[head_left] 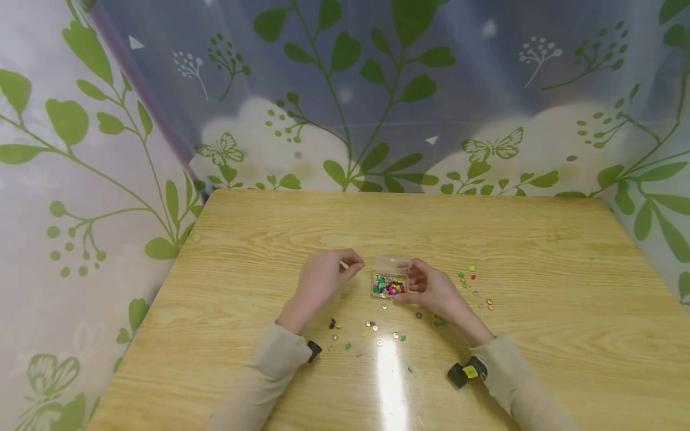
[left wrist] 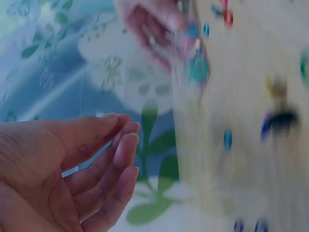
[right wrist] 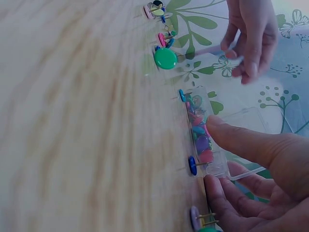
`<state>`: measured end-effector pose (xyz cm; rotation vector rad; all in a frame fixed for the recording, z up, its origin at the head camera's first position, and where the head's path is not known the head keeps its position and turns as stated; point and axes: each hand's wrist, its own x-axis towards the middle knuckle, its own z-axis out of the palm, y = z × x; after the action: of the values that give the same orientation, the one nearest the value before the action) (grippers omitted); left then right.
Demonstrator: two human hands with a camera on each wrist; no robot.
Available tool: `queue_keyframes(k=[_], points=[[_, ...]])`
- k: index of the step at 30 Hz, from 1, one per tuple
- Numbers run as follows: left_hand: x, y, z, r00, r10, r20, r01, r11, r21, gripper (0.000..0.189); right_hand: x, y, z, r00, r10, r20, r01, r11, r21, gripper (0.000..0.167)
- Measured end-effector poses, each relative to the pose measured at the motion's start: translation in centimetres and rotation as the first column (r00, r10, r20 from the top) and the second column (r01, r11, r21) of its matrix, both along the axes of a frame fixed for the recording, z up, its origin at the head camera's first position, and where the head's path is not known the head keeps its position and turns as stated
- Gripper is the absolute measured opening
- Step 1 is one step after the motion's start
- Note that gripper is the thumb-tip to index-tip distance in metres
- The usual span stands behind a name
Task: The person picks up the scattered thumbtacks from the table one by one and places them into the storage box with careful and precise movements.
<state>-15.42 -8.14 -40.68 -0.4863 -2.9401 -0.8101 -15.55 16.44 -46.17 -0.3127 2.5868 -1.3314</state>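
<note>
My right hand [head_left: 433,290] holds a small clear plastic box [head_left: 382,296] on the table, thumb at its front side and fingers behind. The box's hinged lid [head_left: 392,263] stands raised at the back. Colourful thumbtacks [head_left: 387,286] fill the inside. Just left of the box, my left hand [head_left: 326,275] hovers with thumb and fingertips drawn close together. In the left wrist view that hand's fingers [left wrist: 126,150] are loosely bent, and nothing shows between them. Near the right hand, a blue thumbtack [right wrist: 193,165] lies beside the box in the right wrist view.
Several loose thumbtacks lie on the wooden table [head_left: 259,233] in front of the box, among them a green one [right wrist: 166,58]. Another scatter, with a gold thumbtack [head_left: 489,301], is right of the right hand. A leaf-patterned curtain [head_left: 345,108] hangs behind the table.
</note>
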Motion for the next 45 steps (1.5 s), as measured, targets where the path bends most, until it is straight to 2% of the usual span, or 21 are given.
queue_keyframes(k=[4, 7, 12, 18, 23, 28, 34, 40, 45], points=[[-0.2, -2.6, 0.2, 0.996, 0.090, 0.007, -0.090, 0.996, -0.007, 0.012, 0.0, 0.0, 0.0, 1.000, 0.005, -0.010, -0.004, 1.000, 0.009, 0.064], [-0.1, -4.5, 0.1, 0.992, 0.129, 0.015, -0.129, 0.991, -0.022, 0.010, 0.1, 0.0, 0.0, 1.000, 0.004, -0.015, -0.004, 1.000, 0.007, 0.064], [0.2, -6.8, -0.5, 0.987, 0.145, 0.068, -0.141, 0.988, -0.057, 0.006, 0.1, 0.0, 0.1, 1.000, 0.004, -0.018, -0.004, 1.000, 0.002, 0.064], [0.6, -8.1, -1.0, 0.973, 0.156, 0.169, -0.131, 0.980, -0.150, 0.004, 0.0, -0.1, 0.1, 1.000, 0.006, -0.016, -0.006, 1.000, -0.009, 0.064], [0.5, -8.2, -1.6, 0.968, 0.151, 0.200, -0.115, 0.977, -0.180, 0.008, 0.0, -0.1, 0.1, 1.000, 0.004, -0.014, -0.004, 1.000, -0.017, 0.064], [0.3, -8.0, -2.2, 0.974, 0.155, 0.164, -0.125, 0.976, -0.176, 0.008, 0.1, -0.1, 0.2, 1.000, 0.007, -0.004, -0.007, 1.000, -0.020, 0.065], [0.2, -7.6, -2.3, 0.980, 0.164, 0.115, -0.147, 0.978, -0.146, 0.006, 0.2, -0.1, 0.4, 1.000, 0.007, -0.002, -0.007, 1.000, -0.016, 0.065], [0.1, -5.8, -2.0, 0.987, 0.158, 0.022, -0.156, 0.985, -0.067, 0.004, 0.2, -0.1, 0.4, 1.000, 0.011, -0.018, -0.011, 1.000, -0.012, 0.066], [0.2, -3.6, -1.6, 0.995, 0.093, -0.027, -0.094, 0.995, -0.039, 0.005, 0.1, -0.1, 0.3, 1.000, 0.008, -0.005, -0.009, 1.000, -0.018, 0.066]])
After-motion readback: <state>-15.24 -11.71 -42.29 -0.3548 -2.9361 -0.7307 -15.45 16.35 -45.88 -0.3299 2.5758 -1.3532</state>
